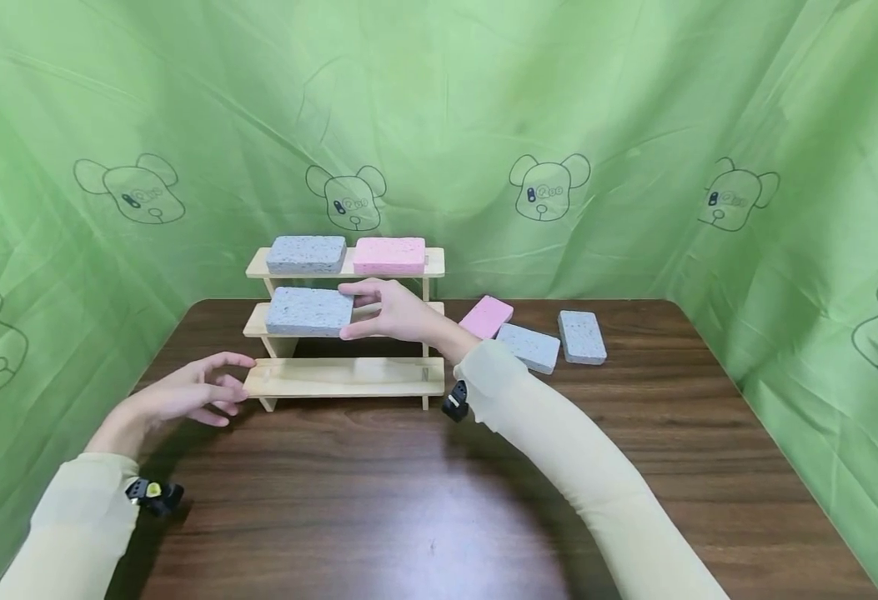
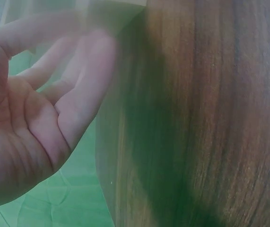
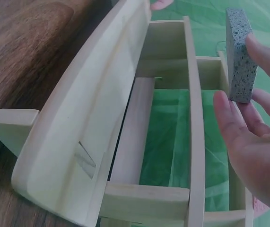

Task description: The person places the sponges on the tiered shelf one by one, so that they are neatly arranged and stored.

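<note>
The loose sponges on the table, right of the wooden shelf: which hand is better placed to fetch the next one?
The right hand, probably. It is at the blue sponge on the shelf's middle step, on the same side as the loose sponges. The left hand rests at the shelf's far left end.

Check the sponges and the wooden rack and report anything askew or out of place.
On the table, the pink sponge leans tilted against a blue sponge instead of lying flat. The wooden rack stands level, and its bottom shelf holds nothing. Nothing looks spilled or damaged.
</note>
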Motion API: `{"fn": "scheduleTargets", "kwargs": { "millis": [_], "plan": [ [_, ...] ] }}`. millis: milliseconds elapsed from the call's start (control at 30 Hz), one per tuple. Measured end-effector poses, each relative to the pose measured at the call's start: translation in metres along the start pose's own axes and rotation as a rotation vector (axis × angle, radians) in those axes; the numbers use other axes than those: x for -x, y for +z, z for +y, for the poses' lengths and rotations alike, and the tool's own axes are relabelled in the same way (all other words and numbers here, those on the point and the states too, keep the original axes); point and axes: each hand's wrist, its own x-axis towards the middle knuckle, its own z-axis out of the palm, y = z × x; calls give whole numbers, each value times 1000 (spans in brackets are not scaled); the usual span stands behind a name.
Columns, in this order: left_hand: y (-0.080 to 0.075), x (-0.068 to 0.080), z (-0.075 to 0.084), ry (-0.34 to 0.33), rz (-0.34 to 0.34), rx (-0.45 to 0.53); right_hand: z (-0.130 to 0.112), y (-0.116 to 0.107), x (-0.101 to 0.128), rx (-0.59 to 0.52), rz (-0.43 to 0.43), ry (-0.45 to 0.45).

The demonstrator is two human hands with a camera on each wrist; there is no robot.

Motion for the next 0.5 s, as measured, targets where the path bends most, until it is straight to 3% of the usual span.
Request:
{"fn": "scheduleTargets", "kwargs": {
  "millis": [500],
  "plan": [
    [5, -2, 8, -88, 40, 52, 7, 12, -17, 9, -13, 28]
  ]
}}
